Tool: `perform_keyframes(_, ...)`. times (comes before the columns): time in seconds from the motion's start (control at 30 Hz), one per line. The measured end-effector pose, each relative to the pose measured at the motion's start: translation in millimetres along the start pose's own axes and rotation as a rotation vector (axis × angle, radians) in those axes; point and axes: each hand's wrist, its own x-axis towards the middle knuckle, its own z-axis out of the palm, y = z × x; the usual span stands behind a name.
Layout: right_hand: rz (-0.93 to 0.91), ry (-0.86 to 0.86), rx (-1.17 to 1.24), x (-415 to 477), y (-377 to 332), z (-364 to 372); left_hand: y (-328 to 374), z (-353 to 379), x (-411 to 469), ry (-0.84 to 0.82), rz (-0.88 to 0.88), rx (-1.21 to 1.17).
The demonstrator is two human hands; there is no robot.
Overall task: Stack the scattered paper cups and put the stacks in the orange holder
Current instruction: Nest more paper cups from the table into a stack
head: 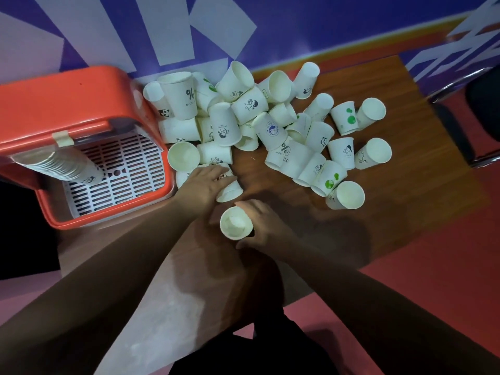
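Note:
Several white paper cups [270,123] lie scattered in a heap across the back of the wooden table [378,201]. At the left stands the orange holder [67,104], lid raised, with a stack of cups [62,166] lying on its white grid. My left hand [203,185] is closed around a cup lying on its side [230,189] beside the holder. Just in front of it, my right hand [262,226] grips a cup [236,222] whose open mouth faces up toward me.
A purple and white wall [243,28] runs along the table's far edge. A dark chair [481,109] stands at the right on the red floor [433,280]. Bare tabletop shows on the near side around my forearms.

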Motion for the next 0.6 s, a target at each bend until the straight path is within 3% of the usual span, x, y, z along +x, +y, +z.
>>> perform_keyframes(0.07,0.111,0.034,0.088,2.2,1.6,-16.2,-0.2,1.8,10.4,-0.102,-0.001,0.148)
perform_keyframes(0.17,0.270,0.450,-0.037,17.3,18.5,-51.3,-2.0,2.3,19.3,-0.092,0.056,0.259)
perform_keyframes(0.23,0.315,0.616,-0.163,34.5,32.3,-74.6,-4.4,5.0,22.2,-0.022,0.131,0.281)
perform_keyframes(0.37,0.410,0.561,-0.287,69.2,42.6,-104.6,-6.1,12.5,25.5,0.054,0.209,0.294)
perform_keyframes(0.47,0.478,0.527,-0.288,85.2,45.9,-113.8,-3.4,3.0,26.2,0.132,0.118,0.047)
perform_keyframes(0.6,0.576,0.476,-0.218,90.2,52.5,-120.4,14.5,-32.3,14.2,0.322,-0.121,-0.594)
